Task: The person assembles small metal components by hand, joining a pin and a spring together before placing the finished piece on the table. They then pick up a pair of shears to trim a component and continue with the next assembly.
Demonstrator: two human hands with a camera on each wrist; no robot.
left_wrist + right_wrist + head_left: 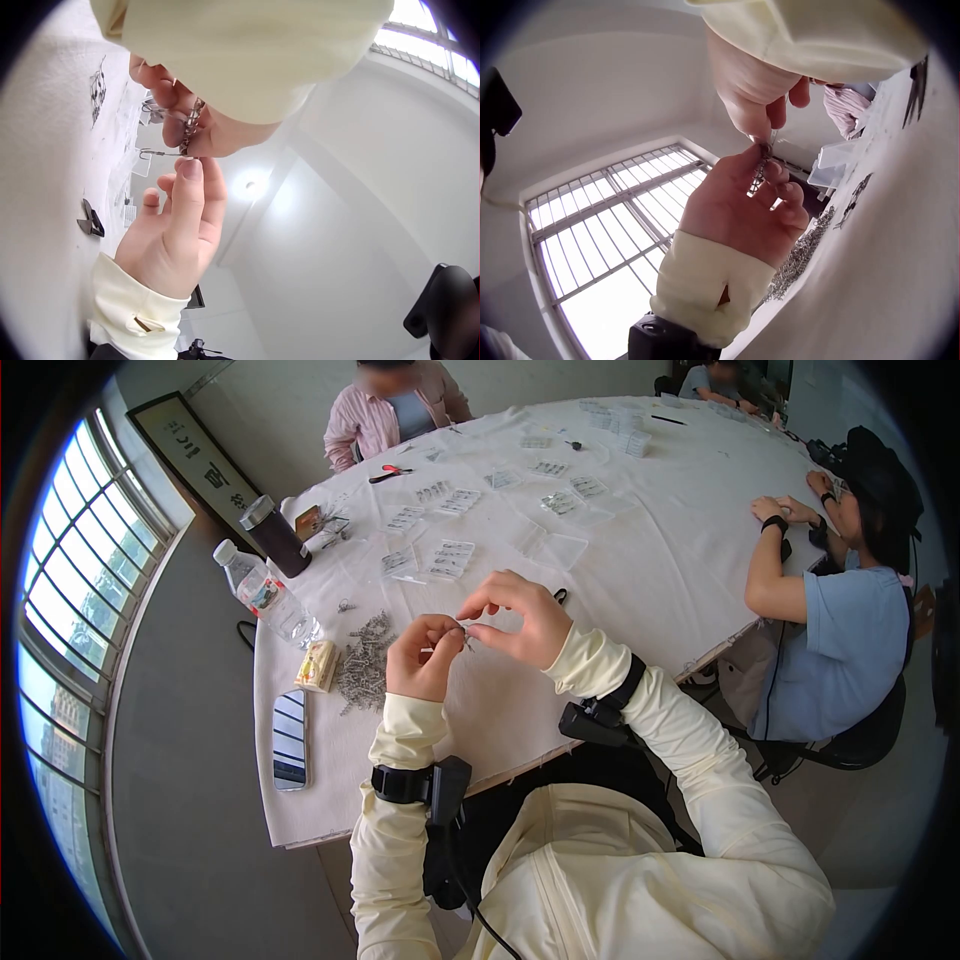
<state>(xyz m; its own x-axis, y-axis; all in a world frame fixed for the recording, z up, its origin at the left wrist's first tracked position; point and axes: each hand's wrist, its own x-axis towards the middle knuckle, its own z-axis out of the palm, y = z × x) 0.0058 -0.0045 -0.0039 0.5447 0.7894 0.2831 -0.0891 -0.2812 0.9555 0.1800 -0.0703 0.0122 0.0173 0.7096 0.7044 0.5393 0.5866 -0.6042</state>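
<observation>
My left hand (425,660) holds a small silvery metal coil spring (193,116) between thumb and curled fingers. Close against it, my right hand (525,620) brings thumb and forefinger together at the spring's end. A thin fish hook (147,154) sticks out sideways from where the fingertips meet, its shank end hidden by them. In the right wrist view the coil (759,176) lies along the left fingers. Just beyond the left hand, a pile of similar metal coils (365,665) spreads on the white-covered table (660,560).
Left of the pile lie a tissue pack (318,666) and a phone (290,740). A water bottle (268,595) and a dark flask (275,538) stand behind. Clear cases (450,558) and red-handled pliers (390,473) lie farther off. A black clip (91,219) sits near my right hand. Other people sit around the table.
</observation>
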